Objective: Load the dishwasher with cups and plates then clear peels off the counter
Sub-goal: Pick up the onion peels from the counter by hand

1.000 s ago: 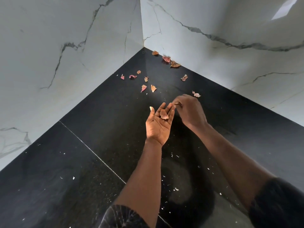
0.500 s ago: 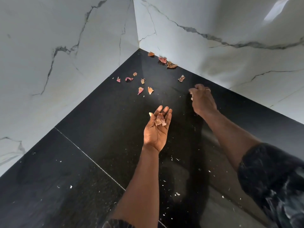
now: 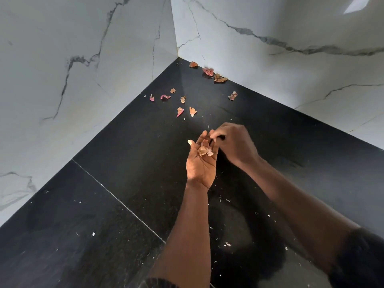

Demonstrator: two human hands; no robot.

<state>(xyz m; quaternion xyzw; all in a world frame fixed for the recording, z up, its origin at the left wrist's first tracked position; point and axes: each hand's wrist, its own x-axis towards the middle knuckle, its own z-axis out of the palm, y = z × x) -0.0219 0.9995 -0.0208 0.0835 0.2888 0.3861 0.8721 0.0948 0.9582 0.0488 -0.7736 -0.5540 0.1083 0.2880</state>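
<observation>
Left hand (image 3: 201, 165) lies spread, palm up, cradling peels (image 3: 204, 150). Right hand (image 3: 235, 142) bunches over it; what it pinches, I cannot tell. Keep the palm level

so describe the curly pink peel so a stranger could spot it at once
Find the corner where the white marble walls meet the black stone counter. Toward the left wall lies a short row of scraps; the curly pink peel is second from left, the only hook-shaped one.

Soft daylight, a glare patch high on the right wall (image 3: 324, 21), faint shadows across the glossy counter (image 3: 124, 163)
</observation>
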